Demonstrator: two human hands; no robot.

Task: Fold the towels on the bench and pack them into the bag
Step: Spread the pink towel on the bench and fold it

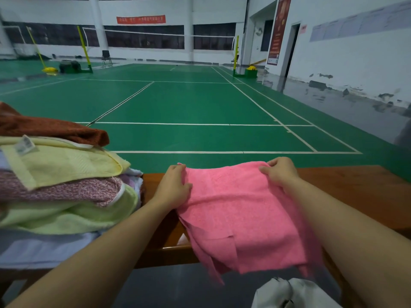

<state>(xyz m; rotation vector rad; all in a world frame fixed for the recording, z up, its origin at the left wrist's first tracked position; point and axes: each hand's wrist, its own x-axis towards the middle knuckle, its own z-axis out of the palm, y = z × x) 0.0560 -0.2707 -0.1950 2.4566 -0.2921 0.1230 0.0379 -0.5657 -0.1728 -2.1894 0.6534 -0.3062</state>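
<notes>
Pink terry towel (240, 210): on brown wooden bench (360, 192), near edge overhanging at 6 o'clock.
Hands: left hand (175, 185), right hand (280, 171) pinching far corners.
Risk: overhang weight likely drags towel floorward.

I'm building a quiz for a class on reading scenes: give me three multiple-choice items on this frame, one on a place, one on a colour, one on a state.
1. Where does the pile of towels lie relative to the pink towel?
A. to its left
B. to its right
C. on top of it

2. What colour is the top towel of the pile?
A. blue
B. rust brown
C. black

3. What are the hands doing?
A. both hang idle
B. only one touches the towel
C. both grip the pink towel's far edge

Answers: 1 A, the pile sits left on the bench. 2 B, rust brown cloth lies uppermost. 3 C, left hand and right hand pinch the far corners.
</notes>
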